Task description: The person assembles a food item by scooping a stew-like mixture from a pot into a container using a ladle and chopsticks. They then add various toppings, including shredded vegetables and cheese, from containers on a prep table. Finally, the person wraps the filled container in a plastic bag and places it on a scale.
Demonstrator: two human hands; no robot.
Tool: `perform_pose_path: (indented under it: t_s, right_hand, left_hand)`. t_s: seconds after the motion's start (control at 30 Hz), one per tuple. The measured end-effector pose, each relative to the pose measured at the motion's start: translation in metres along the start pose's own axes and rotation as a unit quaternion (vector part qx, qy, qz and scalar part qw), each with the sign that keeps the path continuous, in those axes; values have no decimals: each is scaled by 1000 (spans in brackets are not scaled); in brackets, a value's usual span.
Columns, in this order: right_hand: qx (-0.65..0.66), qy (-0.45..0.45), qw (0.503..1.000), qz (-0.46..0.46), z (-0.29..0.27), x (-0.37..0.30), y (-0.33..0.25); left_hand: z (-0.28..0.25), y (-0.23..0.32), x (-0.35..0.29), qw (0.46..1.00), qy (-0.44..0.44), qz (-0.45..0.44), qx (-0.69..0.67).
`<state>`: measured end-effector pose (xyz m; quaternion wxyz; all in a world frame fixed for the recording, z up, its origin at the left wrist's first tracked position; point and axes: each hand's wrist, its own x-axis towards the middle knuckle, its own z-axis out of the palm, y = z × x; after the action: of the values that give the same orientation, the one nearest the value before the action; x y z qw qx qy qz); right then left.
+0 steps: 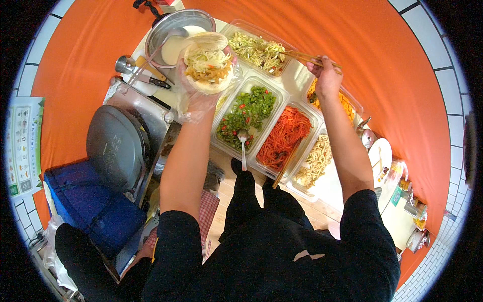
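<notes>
My left hand [193, 100], wrapped in a clear plastic bag, holds up a round split flatbread [205, 86] between the steel bowl and the trays. Pale shreds and a brown-orange filling [207, 68] show in its open fold. My right hand [326, 76] is closed around a pair of wooden chopsticks [301, 54]. Their tips reach leftward to the shredded pale-green vegetables [255, 50] in the far tray; whether they pinch any is too small to tell. Closer in are chopped green peppers [253, 108] with a spoon [243, 148] and shredded carrot [285, 136] with another pair of chopsticks [286, 168].
A steel bowl [155, 43] of white batter with a ladle stands far left. Beside it lies a black-handled knife [158, 81]. A dark round griddle lid [113, 148] stands nearer left. Noodle-like strips [316, 161] and yellow shreds [347, 105] fill right-hand trays; jars [415, 209] line the right edge.
</notes>
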<state>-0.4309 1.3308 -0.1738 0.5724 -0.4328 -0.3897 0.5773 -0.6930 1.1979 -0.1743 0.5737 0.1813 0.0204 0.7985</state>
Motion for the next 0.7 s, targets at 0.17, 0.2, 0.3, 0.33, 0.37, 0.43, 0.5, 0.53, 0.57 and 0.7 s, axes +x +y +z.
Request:
perform_pose_path:
  t_s: [0.17,0.2,0.3,0.33,0.37,0.43,0.5,0.53,0.57,0.7]
  right_hand:
    - [-60,-94,993,-45,23,-10,-70]
    - [-75,-112,989,-59,31,-16,-88]
    - [-94,-181,974,-102,59,-30,-131]
    - [-105,-196,968,-116,67,-48,-138]
    - [-115,-212,963,-120,77,-55,-146]
    - [-147,-258,948,-118,96,-64,-147]
    - [-175,-318,928,-87,116,-73,-136]
    - [-206,-346,912,-77,125,-80,-131]
    - [-226,-366,898,-90,133,-84,-132]
    - [-237,-365,892,-123,143,-100,-179]
  left_hand:
    - [-25,-5,9,999,-18,-18,-22]
    - [-25,-6,11,999,-5,-23,-42]
    - [-19,-15,13,995,34,-16,-95]
    - [-18,-17,8,993,50,-24,-105]
    - [-14,-18,9,990,75,-30,-113]
    - [1,-19,12,981,99,-51,-161]
    - [12,-22,11,986,92,-32,-137]
    - [16,-23,9,988,89,-23,-124]
    - [20,-23,7,989,104,-19,-103]
    - [18,-14,-5,988,69,-5,-140]
